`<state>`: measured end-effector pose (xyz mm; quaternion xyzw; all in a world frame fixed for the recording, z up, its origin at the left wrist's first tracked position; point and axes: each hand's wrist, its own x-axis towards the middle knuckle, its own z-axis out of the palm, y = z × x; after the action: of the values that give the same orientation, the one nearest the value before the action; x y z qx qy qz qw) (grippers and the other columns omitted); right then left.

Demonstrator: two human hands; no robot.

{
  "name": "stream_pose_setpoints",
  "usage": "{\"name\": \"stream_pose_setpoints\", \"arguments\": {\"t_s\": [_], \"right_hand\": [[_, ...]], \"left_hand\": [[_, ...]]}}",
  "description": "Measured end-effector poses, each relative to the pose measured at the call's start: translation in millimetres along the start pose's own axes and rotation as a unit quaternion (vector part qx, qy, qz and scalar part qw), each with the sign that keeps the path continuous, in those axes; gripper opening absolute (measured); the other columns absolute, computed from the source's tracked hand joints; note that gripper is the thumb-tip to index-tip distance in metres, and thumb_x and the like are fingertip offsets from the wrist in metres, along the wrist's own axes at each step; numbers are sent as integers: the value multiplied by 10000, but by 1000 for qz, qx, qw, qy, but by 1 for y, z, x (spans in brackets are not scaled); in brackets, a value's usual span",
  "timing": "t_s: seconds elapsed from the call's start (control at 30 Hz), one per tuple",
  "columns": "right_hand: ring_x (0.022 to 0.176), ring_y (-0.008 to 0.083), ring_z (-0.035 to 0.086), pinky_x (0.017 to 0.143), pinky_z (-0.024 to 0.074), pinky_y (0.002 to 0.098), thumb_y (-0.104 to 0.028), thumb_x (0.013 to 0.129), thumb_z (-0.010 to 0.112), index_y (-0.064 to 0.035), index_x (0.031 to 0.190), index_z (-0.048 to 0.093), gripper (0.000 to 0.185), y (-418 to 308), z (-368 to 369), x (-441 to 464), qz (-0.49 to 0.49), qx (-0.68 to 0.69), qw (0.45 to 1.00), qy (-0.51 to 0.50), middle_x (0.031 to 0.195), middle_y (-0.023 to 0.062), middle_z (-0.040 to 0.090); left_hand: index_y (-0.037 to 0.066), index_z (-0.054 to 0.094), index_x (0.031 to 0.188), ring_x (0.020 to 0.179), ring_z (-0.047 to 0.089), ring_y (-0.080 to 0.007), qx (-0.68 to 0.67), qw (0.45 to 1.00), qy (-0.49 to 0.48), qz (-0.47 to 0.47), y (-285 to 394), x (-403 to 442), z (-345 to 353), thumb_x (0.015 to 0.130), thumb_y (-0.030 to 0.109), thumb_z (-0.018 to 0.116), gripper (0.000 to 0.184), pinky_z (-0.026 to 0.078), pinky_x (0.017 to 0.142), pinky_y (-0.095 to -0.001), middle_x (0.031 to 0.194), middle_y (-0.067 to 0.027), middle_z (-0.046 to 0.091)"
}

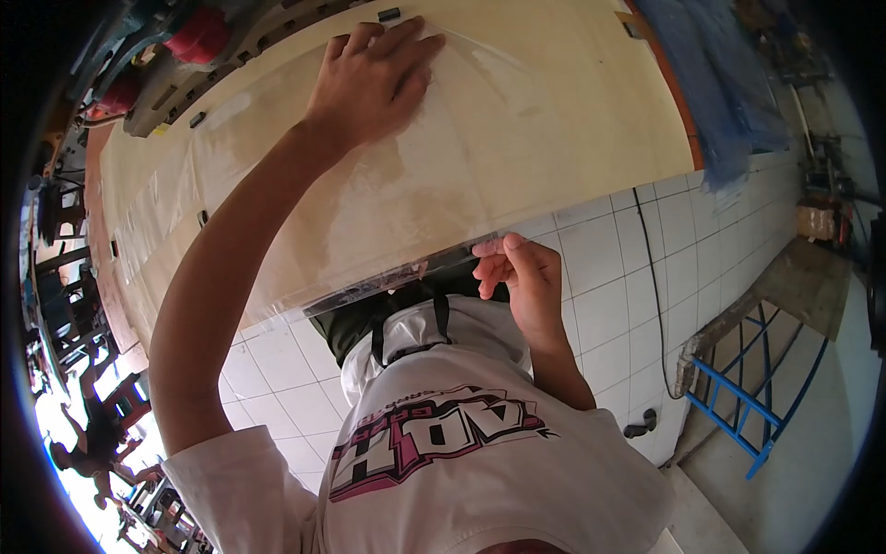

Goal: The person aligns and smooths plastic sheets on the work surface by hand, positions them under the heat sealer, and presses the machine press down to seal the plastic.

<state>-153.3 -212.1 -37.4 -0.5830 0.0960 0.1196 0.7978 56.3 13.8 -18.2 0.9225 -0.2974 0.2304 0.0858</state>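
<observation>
A sheet of clear plastic film (360, 198) lies over a pale yellowish tabletop (572, 102), with wrinkles and glossy patches. My left hand (378, 78) is stretched to the far side, palm down on the sheet, its fingers extended and slightly spread. Close to my body, at the table's near edge, my right hand (523, 282) has its thumb and index finger together on what looks like the edge of the film. The other fingers curl loosely. Along that near edge, a strip of the film (378, 282) hangs in front of my waist.
Small dark clips (389, 14) sit along the table. Red-knobbed machinery (198, 37) stands at its far left. Blue plastic sheeting (711, 83) hangs at the right end. A black cable (653, 268) crosses the white tiles, near a blue metal frame (738, 402). A person (97, 429) is at far left.
</observation>
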Motion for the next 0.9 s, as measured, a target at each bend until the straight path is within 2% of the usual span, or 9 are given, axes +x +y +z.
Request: {"name": "stream_pose_setpoints", "arguments": {"t_s": [0.13, 0.27, 0.33, 0.43, 0.5, 0.73, 0.83, 0.9], "right_hand": [[540, 137, 606, 529, 503, 263, -351, 1047, 529, 60, 939, 714, 464, 0, 0, 1, 0, 13, 1000, -2, 745, 123, 685], [522, 153, 599, 502, 501, 277, -286, 1023, 576, 59, 902, 714, 391, -1, 3, 4, -5, 11, 1000, 9, 716, 127, 673], [511, 172, 598, 488, 508, 293, -256, 1015, 580, 64, 892, 715, 368, -4, 8, 5, 0, -7, 1000, 20, 684, 131, 658], [501, 155, 572, 474, 482, 282, -235, 989, 631, 51, 857, 710, 325, -7, 12, 4, 4, -26, 999, 46, 656, 105, 636], [504, 104, 551, 478, 440, 245, -222, 990, 646, 36, 873, 702, 289, -4, 11, 1, 16, -25, 998, 50, 661, 71, 637], [494, 88, 522, 473, 421, 240, -243, 990, 652, 30, 861, 698, 306, -2, 12, 0, 13, -19, 998, 59, 631, 49, 608], [502, 114, 548, 514, 469, 251, -241, 1000, 620, 30, 826, 700, 331, -15, 7, 1, 26, -65, 997, 46, 651, 61, 629], [547, 115, 587, 557, 494, 245, -250, 1016, 595, 11, 881, 726, 322, -35, -4, 0, 166, -183, 963, -107, 700, 63, 666]], "left_hand": [[237, 626, 1346, 1232, 531, -326, 0, 1000, -1, -1, 1, 1, 0, 948, 306, 530, 415, 409, 1022, -500, 1427, -39, 567], [272, 598, 1372, 1265, 507, -324, -1, 999, -27, -16, 1, 1, -2, 969, 291, 536, 408, 376, 1062, -500, 1476, -20, 532], [231, 635, 1328, 1220, 542, -328, -2, 1000, 2, -2, 1, 1, -2, 949, 303, 531, 400, 419, 1006, -503, 1414, -52, 580], [230, 636, 1325, 1210, 549, -324, -13, 1000, 4, -5, 1, 1, -2, 944, 302, 536, 400, 423, 999, -503, 1408, -53, 586], [232, 636, 1326, 1203, 552, -322, -11, 1000, 0, -9, 2, 1, -3, 942, 302, 538, 403, 424, 999, -504, 1407, -53, 587], [225, 644, 1305, 1191, 553, -326, -12, 1000, -3, -17, 4, 2, -5, 928, 284, 552, 393, 420, 1002, -510, 1408, -61, 583], [214, 642, 1301, 1181, 551, -334, -13, 1000, -4, -14, 4, 2, -7, 918, 276, 560, 397, 418, 1000, -511, 1417, -62, 572], [212, 637, 1310, 1169, 551, -334, -22, 1000, -7, -13, 4, 2, -9, 913, 276, 559, 409, 419, 996, -514, 1422, -63, 566]]}}
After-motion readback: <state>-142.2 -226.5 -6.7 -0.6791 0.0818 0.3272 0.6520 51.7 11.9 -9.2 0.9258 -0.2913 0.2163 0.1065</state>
